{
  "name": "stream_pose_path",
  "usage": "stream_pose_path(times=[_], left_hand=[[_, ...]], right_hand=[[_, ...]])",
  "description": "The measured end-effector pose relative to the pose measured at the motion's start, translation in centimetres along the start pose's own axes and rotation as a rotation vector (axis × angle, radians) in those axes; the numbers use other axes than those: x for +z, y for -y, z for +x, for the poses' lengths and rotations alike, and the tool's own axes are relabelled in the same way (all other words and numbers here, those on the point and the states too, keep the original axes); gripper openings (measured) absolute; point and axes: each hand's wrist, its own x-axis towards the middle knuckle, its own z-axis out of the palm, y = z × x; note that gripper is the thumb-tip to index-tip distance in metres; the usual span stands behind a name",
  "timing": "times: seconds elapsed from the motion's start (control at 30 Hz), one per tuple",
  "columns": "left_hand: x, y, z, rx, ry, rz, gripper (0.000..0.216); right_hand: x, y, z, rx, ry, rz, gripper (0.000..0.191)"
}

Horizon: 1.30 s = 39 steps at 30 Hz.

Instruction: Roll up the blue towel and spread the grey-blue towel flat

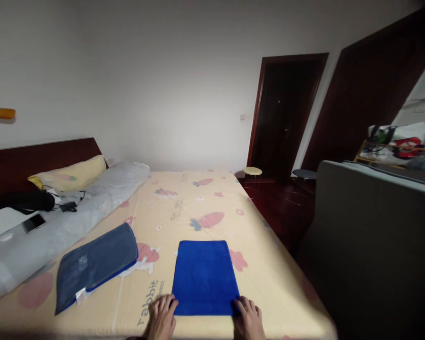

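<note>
A bright blue cloth (204, 276) lies flat and folded into a rectangle on the yellow patterned bed sheet (184, 198). My left hand (162, 316) rests at the cloth's near left corner, fingers on its edge. My right hand (248, 318) rests at the near right corner in the same way. Whether the fingers pinch the corners or only press on them, I cannot tell. To the left lies a folded dark grey-blue cloth (94, 264) with a white tag, apart from both hands.
A long grey bolster (67, 217) and a yellow pillow (69, 174) lie by the dark wooden headboard (38, 158). A phone (34, 222) and black cables rest on the bolster. A grey sofa back (375, 245) stands right of the bed; two stools (252, 171) sit near the dark doorway.
</note>
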Motion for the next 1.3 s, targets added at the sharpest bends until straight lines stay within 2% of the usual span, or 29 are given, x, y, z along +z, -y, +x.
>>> stream_pose_path(times=[0.1, 0.23, 0.37, 0.5, 0.63, 0.7, 0.77, 0.87, 0.9, 0.97, 1.03, 1.13, 1.2, 1.3], left_hand=[[-0.9, -0.5, 0.8, 0.018, 0.026, -0.043, 0.057], [-2.5, -0.9, 1.1, 0.044, -0.024, -0.088, 0.048], [-3.8, -0.7, 0.6, 0.049, -0.071, -0.120, 0.040], [-3.6, 0.1, 0.1, -0.044, -0.044, -0.231, 0.034], [-2.4, 0.8, -0.1, -0.149, -0.024, -0.370, 0.030], [-1.9, 0.9, -0.1, -0.195, -0.045, -0.350, 0.027], [-1.5, 0.6, -0.1, -0.224, -0.125, -0.267, 0.025], [-0.9, -1.1, -0.1, -0.230, -0.303, -0.116, 0.026], [-0.7, -2.2, -0.1, -0.208, -0.328, -0.083, 0.028], [0.3, -4.7, -0.1, -0.108, -0.292, -0.067, 0.035], [1.7, -7.5, 0.0, 0.019, -0.186, -0.087, 0.042], [4.0, -10.3, 0.2, 0.096, -0.014, -0.087, 0.057], [4.9, -10.3, 0.3, 0.072, 0.057, -0.067, 0.062], [4.9, -7.2, -0.2, 0.032, 0.020, -0.045, 0.059]], right_hand=[[-0.5, 0.7, 1.1, -0.016, -0.025, -0.015, 0.049], [-2.1, 0.9, 1.9, 0.003, 0.041, 0.027, 0.038], [-3.6, 0.5, 1.5, 0.011, 0.116, 0.122, 0.033], [-4.2, -0.1, 0.5, 0.087, 0.158, 0.264, 0.020], [-3.6, -0.8, 0.2, 0.187, 0.159, 0.357, 0.025], [-3.0, -1.1, 0.3, 0.208, 0.120, 0.357, 0.027], [-2.2, -1.4, 0.4, 0.218, 0.015, 0.298, 0.027], [-0.6, -0.5, 0.4, 0.197, -0.183, 0.171, 0.024], [-0.1, 0.3, 0.4, 0.156, -0.220, 0.147, 0.025], [1.1, 2.8, 0.2, 0.014, -0.216, 0.132, 0.031], [2.1, 6.0, -0.1, -0.137, -0.140, 0.135, 0.036], [3.4, 9.4, -0.4, -0.222, -0.055, 0.130, 0.037], [3.7, 9.4, -0.6, -0.220, -0.038, 0.111, 0.038], [3.4, 5.9, -0.9, -0.151, -0.020, 0.059, 0.049]])
